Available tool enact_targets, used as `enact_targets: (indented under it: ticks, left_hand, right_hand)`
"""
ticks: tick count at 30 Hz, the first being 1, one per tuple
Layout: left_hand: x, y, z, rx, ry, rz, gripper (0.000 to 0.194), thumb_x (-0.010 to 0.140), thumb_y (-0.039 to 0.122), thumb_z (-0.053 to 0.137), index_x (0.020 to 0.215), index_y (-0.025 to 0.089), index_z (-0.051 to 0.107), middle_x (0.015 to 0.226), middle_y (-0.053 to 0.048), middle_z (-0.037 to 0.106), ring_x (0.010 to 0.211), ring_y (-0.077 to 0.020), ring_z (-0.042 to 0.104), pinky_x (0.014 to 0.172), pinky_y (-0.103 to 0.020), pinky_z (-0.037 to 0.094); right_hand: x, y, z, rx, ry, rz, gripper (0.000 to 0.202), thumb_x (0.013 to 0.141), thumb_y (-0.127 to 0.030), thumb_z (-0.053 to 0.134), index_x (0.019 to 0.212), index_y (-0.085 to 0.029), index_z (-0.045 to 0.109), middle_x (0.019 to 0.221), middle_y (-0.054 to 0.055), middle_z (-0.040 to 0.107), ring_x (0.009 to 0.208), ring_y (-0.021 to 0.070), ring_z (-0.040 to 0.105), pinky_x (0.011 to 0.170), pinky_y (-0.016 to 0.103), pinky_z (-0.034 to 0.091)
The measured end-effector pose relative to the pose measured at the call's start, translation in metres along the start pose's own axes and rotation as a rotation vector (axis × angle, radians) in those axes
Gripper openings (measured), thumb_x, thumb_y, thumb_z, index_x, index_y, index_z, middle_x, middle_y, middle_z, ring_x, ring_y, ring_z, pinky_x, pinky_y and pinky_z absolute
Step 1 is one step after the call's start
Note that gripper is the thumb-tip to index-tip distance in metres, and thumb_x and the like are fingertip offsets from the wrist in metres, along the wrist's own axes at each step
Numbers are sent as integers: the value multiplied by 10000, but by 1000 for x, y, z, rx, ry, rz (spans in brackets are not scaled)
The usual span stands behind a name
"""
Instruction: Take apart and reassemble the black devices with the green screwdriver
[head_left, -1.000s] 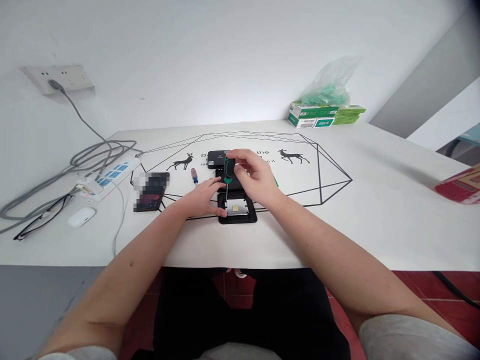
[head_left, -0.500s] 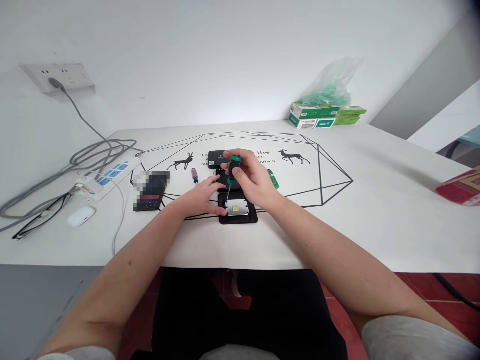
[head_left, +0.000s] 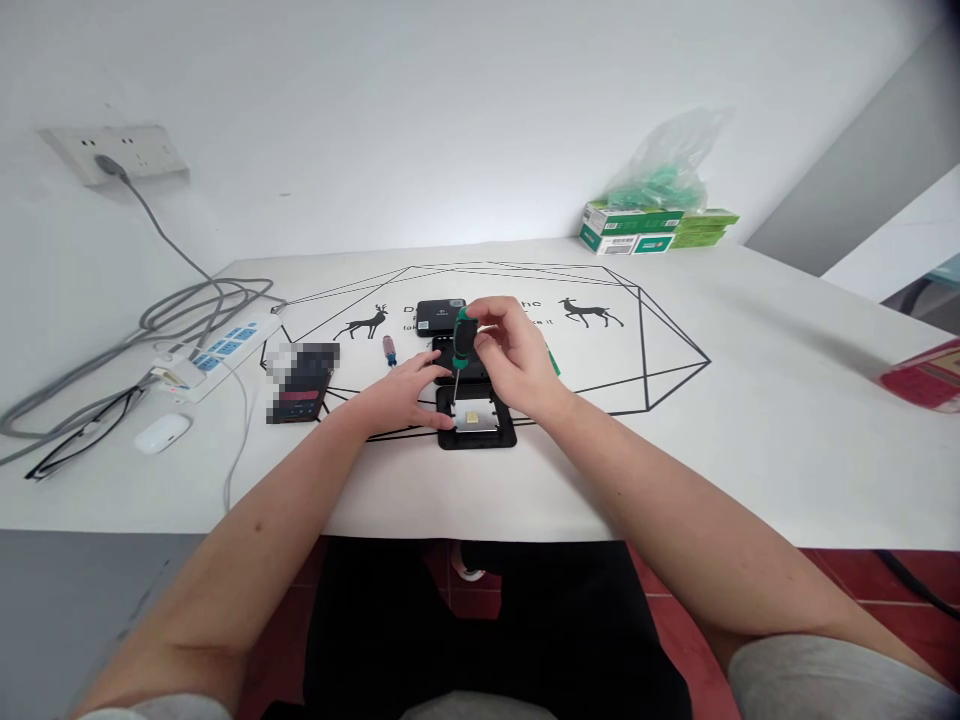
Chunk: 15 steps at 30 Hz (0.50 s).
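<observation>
My right hand (head_left: 517, 355) is closed round the green and black handle of a screwdriver (head_left: 463, 342). The screwdriver stands nearly upright, its thin shaft meeting the upper left corner of a silver metal plate (head_left: 486, 412). That plate, with a small yellowish patch on it, lies inside an open black casing (head_left: 506, 437) on the table. Fingers spread, my left hand (head_left: 405, 393) rests at the casing's left side, thumb on its edge and fingertips by a second black part (head_left: 469, 372) just behind. A green circuit board (head_left: 553, 360) shows partly beyond my right hand.
Behind the parts lies a black box-shaped cover (head_left: 439, 316). To the left are a small screwdriver (head_left: 389, 350), a phone (head_left: 304, 382), a white earbud case (head_left: 163, 433), glasses (head_left: 82, 430) and a power strip (head_left: 225, 350). Green boxes (head_left: 637, 225) stand at the back right.
My right hand has shifted slightly right, and its fingers have changed position on the screwdriver handle. More of the black cover behind now shows. My left hand keeps its place.
</observation>
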<state>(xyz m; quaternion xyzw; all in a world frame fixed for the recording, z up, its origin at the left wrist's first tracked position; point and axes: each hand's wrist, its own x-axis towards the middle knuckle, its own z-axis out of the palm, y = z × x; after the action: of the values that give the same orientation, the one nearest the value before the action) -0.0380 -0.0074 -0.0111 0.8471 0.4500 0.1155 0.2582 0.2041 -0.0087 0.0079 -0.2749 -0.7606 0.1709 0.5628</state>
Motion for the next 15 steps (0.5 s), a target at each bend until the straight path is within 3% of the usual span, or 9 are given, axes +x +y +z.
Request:
enact_targets:
  ticks: [3,5,8,12,15]
  left_hand:
    - [0,-1,0,2,-7,4,874,823,694,901,1559,310,625,1849,-125,308,1706,-433,304,1365,-598,341]
    - [0,-2,0,1,-16,7,883,817,670,911,1569,316,614,1848,-118,310,1710,-431,294,1364,-599,341]
    - [0,-2,0,7,-22,13,900,803,662,920,1576,328,602,1854,-112,297,1713,-436,284,1356,-604,352]
    - [-2,0,-1,16,-35,-30,955,792,698,911,1603,327,572,1898,-106,188,1739,-435,222,1375,-586,322]
    - [-3,1,-1,28,-48,-48,970,805,711,893,1621,314,552,1910,-111,142,1752,-435,182,1383,-575,306]
  right_hand:
    - [-2,-1,2,22,26,82,227,1021,-319,609,1241,-297,554,1197,56,717,1025,223,709,872,454,642]
    - [-2,-2,4,25,56,127,312,976,-396,717,1210,-302,532,1197,51,737,1010,223,719,833,438,636]
    - [-2,-3,6,55,74,166,403,925,-400,795,1182,-310,499,1220,58,775,1042,237,748,816,433,636]
    - [-3,-6,4,98,18,149,322,1019,-344,663,1284,-308,483,1321,89,785,1049,233,779,847,447,662]
    - [-4,-8,0,23,-26,119,311,1069,-299,545,1380,-297,546,1433,103,749,1164,260,764,970,508,664]
